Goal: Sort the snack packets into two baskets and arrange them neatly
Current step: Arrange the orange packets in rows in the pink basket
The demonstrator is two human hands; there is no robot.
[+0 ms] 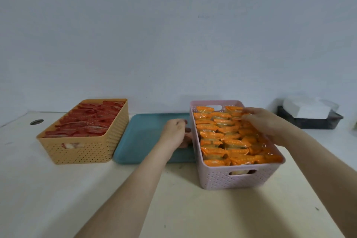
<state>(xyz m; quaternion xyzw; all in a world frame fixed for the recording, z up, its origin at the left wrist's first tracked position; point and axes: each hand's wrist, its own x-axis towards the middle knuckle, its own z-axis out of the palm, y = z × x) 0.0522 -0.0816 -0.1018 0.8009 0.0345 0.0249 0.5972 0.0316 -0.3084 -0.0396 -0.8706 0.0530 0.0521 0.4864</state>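
Observation:
A pink perforated basket [239, 178] stands at the right, packed with rows of orange snack packets [222, 135]. An orange-tan basket [81, 150] at the left holds rows of red snack packets [87, 120]. Between them lies a teal tray [143, 137] with nothing visible on it. My left hand [174, 132] hovers over the tray beside the pink basket's left wall, fingers curled; whether it touches the wall I cannot tell. My right hand [264, 121] lies flat, fingers spread, on the orange packets at the basket's far right side.
A dark tray with a white box [309, 114] sits at the back right against the wall. A round cable hole [36, 121] is in the tabletop at the far left. The cream tabletop [173, 199] stretches toward me.

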